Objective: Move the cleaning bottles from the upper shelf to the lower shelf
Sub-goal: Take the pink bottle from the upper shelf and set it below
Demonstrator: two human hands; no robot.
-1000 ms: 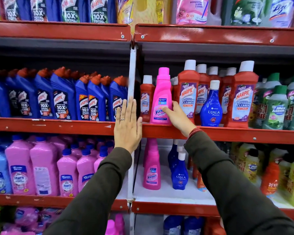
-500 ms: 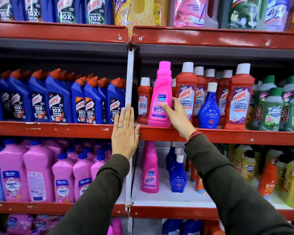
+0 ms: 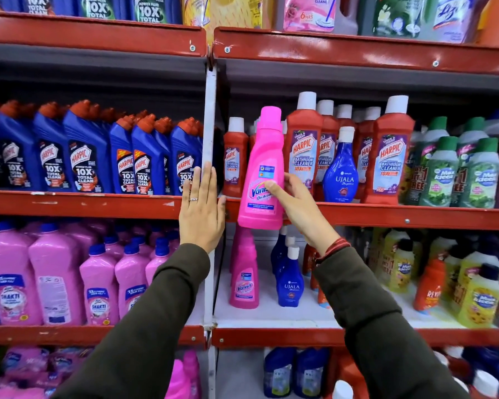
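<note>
My right hand (image 3: pixel 296 201) grips a pink Vanish bottle (image 3: pixel 264 168) by its lower right side, holding it tilted in front of the red edge of the upper shelf (image 3: pixel 386 216). A blue Ujala bottle (image 3: pixel 341 171) and several red Harpic bathroom cleaner bottles (image 3: pixel 389 156) stand on that upper shelf. On the white lower shelf (image 3: pixel 271 316) stand another pink Vanish bottle (image 3: pixel 244 275) and blue Ujala bottles (image 3: pixel 291 276). My left hand (image 3: pixel 202 211) lies flat, fingers together, against the white upright post (image 3: pixel 209 110), holding nothing.
Blue Harpic toilet cleaner bottles (image 3: pixel 84 156) fill the left bay. Pink Shakti bottles (image 3: pixel 55 280) stand below them. Green and yellow Max Kleen bottles (image 3: pixel 455 174) crowd the right side. More bottles stand on the top and bottom shelves.
My right hand has lifted the pink Vanish bottle off the upper shelf and pulled it outward and down, past the shelf's edge. My left hand stays on the post.
</note>
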